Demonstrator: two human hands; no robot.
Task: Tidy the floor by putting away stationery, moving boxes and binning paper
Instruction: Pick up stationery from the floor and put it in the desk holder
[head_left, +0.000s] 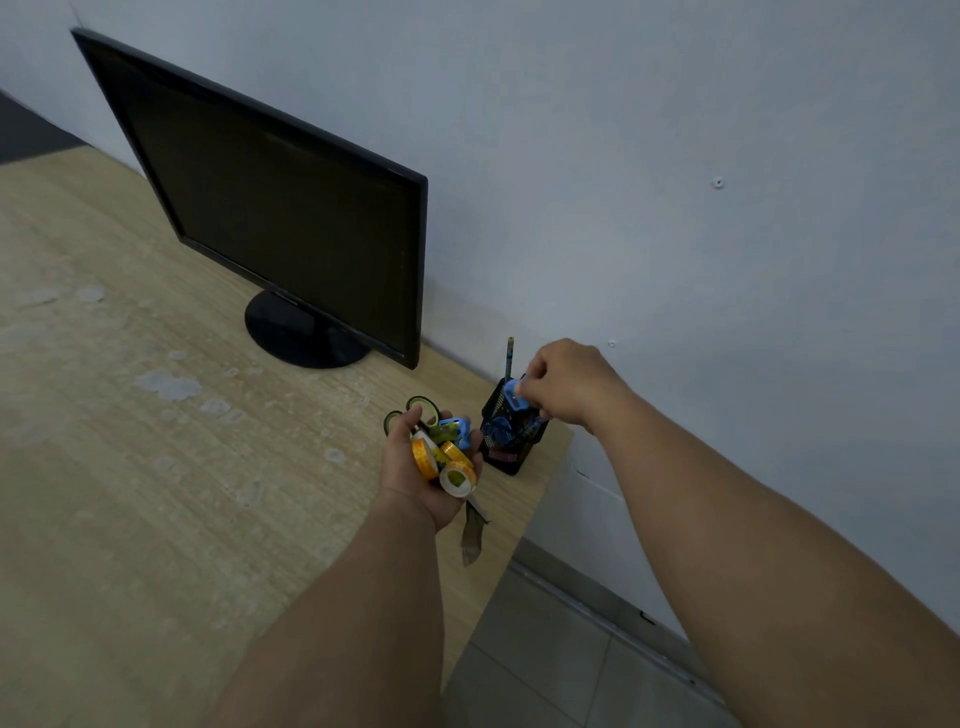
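A light wood-grain desk with pale blotches on its top stands against a plain grey-white wall, and a black flat-screen monitor on a round black base sits on it, its screen dark. At the desk's near right corner stands a black wire-mesh pen holder, with a thin dark pencil rising upright out of it and some blue items visible through the mesh. The right hand hovers over the holder's rim, its fingers pinched shut around a small light-blue plastic item, which sits right at the mouth of the holder. Just left of the holder, the left hand is held palm up above the desk, fingers curled loosely around a heap of stationery: several yellow and orange rolls of tape, another small blue plastic piece, and green-handled scissors whose loops stick out past the fingertips while the blades hang below the heel of the hand. Grey tiled floor shows beyond the desk's right edge.
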